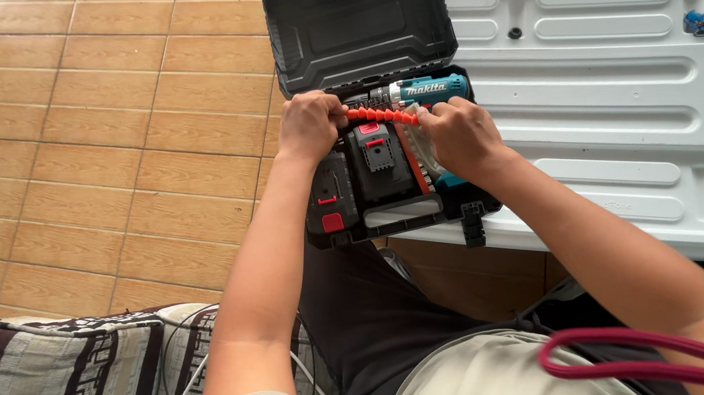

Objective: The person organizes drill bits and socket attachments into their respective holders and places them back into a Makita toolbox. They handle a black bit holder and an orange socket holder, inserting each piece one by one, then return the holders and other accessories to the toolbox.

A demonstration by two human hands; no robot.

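Single head-worn view, steeply downward and close over the open tool case (360, 22) on the lap.

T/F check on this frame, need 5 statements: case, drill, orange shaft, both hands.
1. The black case is open, lid up. True.
2. Both hands hold the orange flexible shaft. True: left hand at one end, right hand at the other.
3. The teal drill is in the right hand. False: it lies in the case, above the shaft.
4. The case sits wholly on the tiled floor. False: it rests at the edge of a white plastic panel.
5. A battery with a red tab lies in the case. True.
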